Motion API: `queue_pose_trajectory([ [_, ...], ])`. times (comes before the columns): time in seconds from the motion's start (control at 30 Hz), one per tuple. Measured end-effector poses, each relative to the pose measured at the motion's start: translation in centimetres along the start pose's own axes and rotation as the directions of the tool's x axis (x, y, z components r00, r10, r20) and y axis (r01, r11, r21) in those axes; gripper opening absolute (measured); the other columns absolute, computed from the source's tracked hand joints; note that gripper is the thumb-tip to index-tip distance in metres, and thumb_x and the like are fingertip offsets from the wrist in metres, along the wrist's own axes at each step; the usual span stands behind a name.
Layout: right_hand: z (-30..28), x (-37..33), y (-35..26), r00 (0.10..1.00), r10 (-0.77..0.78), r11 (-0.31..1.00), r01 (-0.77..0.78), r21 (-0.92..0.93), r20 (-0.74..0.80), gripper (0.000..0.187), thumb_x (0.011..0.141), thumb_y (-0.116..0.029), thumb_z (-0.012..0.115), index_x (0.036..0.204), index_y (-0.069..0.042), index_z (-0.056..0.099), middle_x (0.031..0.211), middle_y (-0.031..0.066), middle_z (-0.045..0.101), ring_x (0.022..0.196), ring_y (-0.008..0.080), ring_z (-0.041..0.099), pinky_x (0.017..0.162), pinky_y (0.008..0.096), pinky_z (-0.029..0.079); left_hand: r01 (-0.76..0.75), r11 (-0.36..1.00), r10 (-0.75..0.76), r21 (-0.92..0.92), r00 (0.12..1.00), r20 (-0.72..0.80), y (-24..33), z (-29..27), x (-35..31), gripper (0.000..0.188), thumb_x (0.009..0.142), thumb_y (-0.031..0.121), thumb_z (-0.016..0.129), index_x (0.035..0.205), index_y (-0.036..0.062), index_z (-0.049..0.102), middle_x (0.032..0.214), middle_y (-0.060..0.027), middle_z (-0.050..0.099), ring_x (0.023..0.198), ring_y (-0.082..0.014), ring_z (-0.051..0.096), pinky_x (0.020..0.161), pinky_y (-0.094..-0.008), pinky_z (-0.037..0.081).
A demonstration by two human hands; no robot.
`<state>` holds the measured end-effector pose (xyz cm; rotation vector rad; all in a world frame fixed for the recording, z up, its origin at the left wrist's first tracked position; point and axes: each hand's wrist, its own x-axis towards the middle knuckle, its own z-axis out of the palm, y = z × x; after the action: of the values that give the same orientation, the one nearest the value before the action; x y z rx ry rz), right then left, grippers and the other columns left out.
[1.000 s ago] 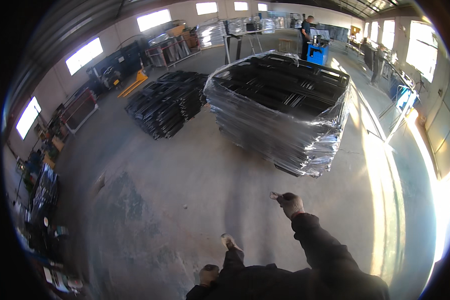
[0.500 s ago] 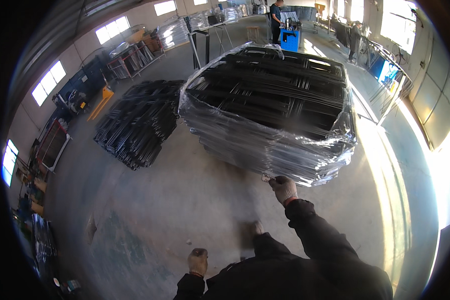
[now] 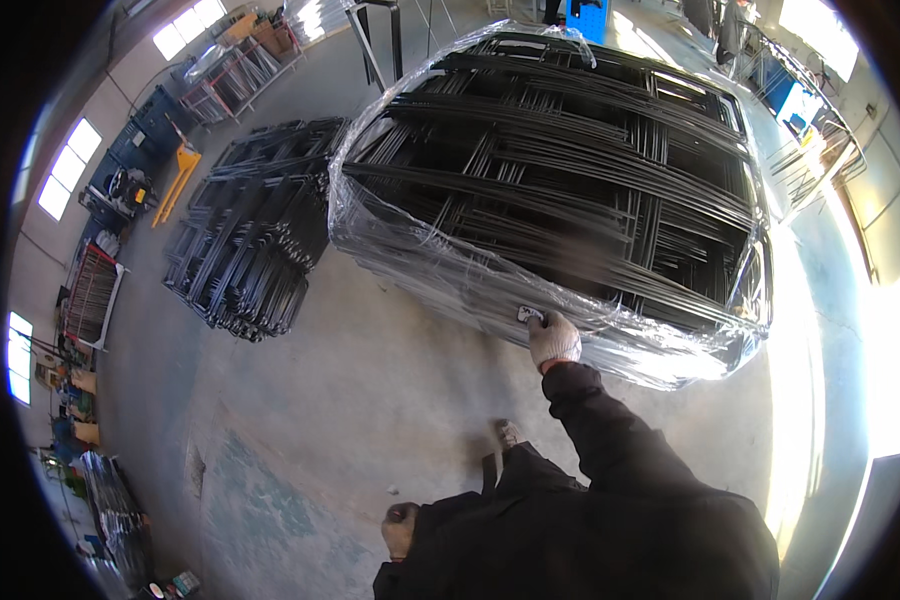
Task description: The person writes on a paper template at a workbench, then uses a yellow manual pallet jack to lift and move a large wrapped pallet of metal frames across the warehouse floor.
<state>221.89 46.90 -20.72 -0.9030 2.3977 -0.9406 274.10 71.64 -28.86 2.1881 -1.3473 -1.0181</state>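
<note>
My right hand, in a pale knit glove, is closed on a small white label with dark marks, held between thumb and fingers. It is at the near side of a large stack of black metal frames, over the clear plastic film wrapped around the stack's sides; whether the label touches the film I cannot tell. My left hand, also gloved, hangs low beside my body with its fingers curled. What it holds, if anything, cannot be made out.
A lower, unwrapped stack of black metal frames stands to the left on the concrete floor. Farther back are a yellow pallet jack and a red rack. A blue stand is behind the wrapped stack. My shoe shows below.
I have come closer to the wrapped stack, which fills more of the view. My right hand has moved up against its near side with the label. My left hand stays low, fingers still curled.
</note>
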Motion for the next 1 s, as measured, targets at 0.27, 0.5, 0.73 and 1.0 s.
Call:
queue_pose_trajectory([
  [0.27,-1.1,-0.4,0.6,0.972,0.216,0.971,-0.223,-0.084,-0.088,0.057,0.102,-0.063,0.083,0.109,-0.007,0.090,0.109,0.0248,0.088,0.110,0.0460,0.085,0.099,0.0552,0.065,-0.103,0.994,0.097,0.038,0.986,0.136,10.2,0.6,7.5,0.023,0.106,0.028,0.084,0.109,0.0058,0.088,0.094,-0.0174,0.088,0.091,-0.0344,0.087,0.084,-0.0492,0.066],
  [0.5,1.3,-1.2,1.4,0.957,0.143,0.988,-0.151,-0.013,-0.253,0.048,0.106,-0.056,0.085,0.104,-0.008,0.089,0.099,0.0215,0.087,0.098,0.0447,0.085,0.091,0.0549,0.066,-0.128,0.990,0.133,-0.053,0.986,0.104,12.0,-0.9,15.2,0.026,0.104,0.030,0.084,0.107,0.0042,0.087,0.087,-0.0143,0.087,0.083,-0.0326,0.085,0.081,-0.0471,0.066],
  [0.73,12.0,-3.0,-5.8,0.994,-0.019,0.971,0.043,-0.233,0.105,0.041,0.108,-0.049,0.079,0.109,-0.009,0.088,0.112,0.0257,0.088,0.112,0.0491,0.084,0.099,0.0589,0.066,-0.013,0.992,0.034,-0.129,0.987,0.159,8.1,-5.7,20.5,0.019,0.105,0.024,0.084,0.110,0.0054,0.087,0.086,-0.0086,0.084,0.079,-0.0246,0.080,0.076,-0.0442,0.063],
  [1.0,21.7,-12.8,-4.7,0.832,0.134,0.916,0.103,-0.387,0.538,0.047,0.111,-0.050,0.072,0.139,-0.014,0.087,0.138,0.0262,0.085,0.136,0.0495,0.078,0.117,0.0584,0.063,0.043,0.994,-0.041,-0.104,0.999,0.018,-2.5,-17.3,26.2,0.018,0.103,0.019,0.084,0.105,0.0006,0.085,0.083,-0.0100,0.081,0.071,-0.0216,0.075,0.069,-0.0397,0.060],
])
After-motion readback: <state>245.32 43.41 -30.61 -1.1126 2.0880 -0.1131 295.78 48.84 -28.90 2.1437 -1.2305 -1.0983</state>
